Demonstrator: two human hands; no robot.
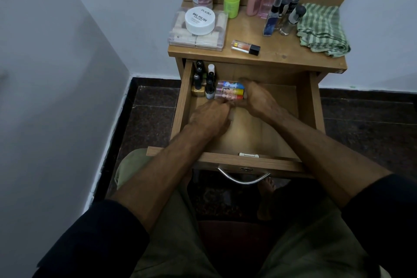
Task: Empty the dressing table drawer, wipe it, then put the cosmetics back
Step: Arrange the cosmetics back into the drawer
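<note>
The drawer (313, 106) stands pulled out below the worktop (270, 56); both hands reach into its far left part. The right hand (259, 97) grips the end of a stack of three colourful tubes (230, 90), its fingertips hidden behind them; the left hand (209, 115) touches the stack's near edge, and whether its grip grasps anything I cannot tell. About five small bottles (203, 81) crowd the corner, overlapping, the count unsure. One green checked cloth (322, 29) lies on the worktop.

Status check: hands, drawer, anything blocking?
Both hands on colourful tubes in open drawer. Nail polish bottles back-left. Nothing blocking.
</note>
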